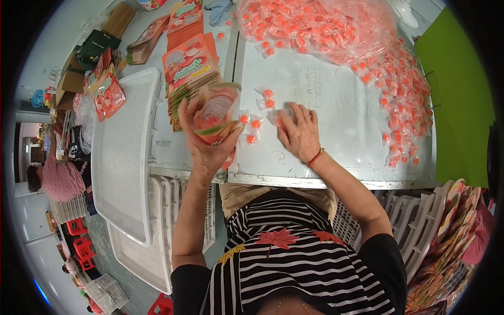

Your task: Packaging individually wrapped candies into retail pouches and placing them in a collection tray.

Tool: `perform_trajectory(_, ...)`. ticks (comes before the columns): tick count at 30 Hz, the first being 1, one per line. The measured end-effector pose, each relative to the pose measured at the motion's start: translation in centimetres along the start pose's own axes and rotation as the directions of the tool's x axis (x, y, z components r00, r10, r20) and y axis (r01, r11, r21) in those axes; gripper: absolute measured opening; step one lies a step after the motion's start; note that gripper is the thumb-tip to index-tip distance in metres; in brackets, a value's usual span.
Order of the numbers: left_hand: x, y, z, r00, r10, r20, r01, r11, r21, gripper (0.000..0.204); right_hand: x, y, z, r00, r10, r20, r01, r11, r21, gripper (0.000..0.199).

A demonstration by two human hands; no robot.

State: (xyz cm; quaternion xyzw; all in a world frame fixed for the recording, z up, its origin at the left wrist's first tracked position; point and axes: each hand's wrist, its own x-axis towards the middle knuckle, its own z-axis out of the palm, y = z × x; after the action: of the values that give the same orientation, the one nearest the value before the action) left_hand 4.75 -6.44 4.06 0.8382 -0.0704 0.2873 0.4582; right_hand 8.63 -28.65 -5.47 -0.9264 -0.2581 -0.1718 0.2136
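My left hand is wrapped round a printed pouch, held upright with its mouth spread and its clear inside showing. My right hand rests low on the metal table, its fingers bent over a wrapped red candy; the fingers partly cover it. Between my hands lie several loose candies in clear wrappers, and a few more sit just beyond. Behind the left hand stands a stack of flat printed pouches.
A large clear bag of candies lies at the back, and a loose heap runs down the right side. White mesh trays stand at the left. A green panel borders the table's right. Another person is at far left.
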Motion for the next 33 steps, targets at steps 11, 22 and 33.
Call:
perform_trajectory(11, 0.4, -0.4, 2.0, 0.993, 0.107, 0.044, -0.108, 0.994, 0.009, 0.107, 2.5, -0.2, 0.4, 0.993, -0.073, -0.088, 0.074, 0.997, 0.006, 0.020)
perform_trajectory(22, 0.0, -0.5, 3.6, 0.979, 0.150, 0.135, -0.188, 0.924, 0.334, 0.109, 9.4, -1.3, -6.4, 0.737, 0.664, 0.130, -0.142, -0.036, 0.989, 0.020)
perform_trajectory(33, 0.3, -0.2, 6.2, 0.957, 0.288, 0.022, -0.267, 0.856, 0.443, 0.088, 9.2, -5.7, -4.7, 0.830, 0.544, 0.124, -0.371, 0.372, 0.851, 0.025)
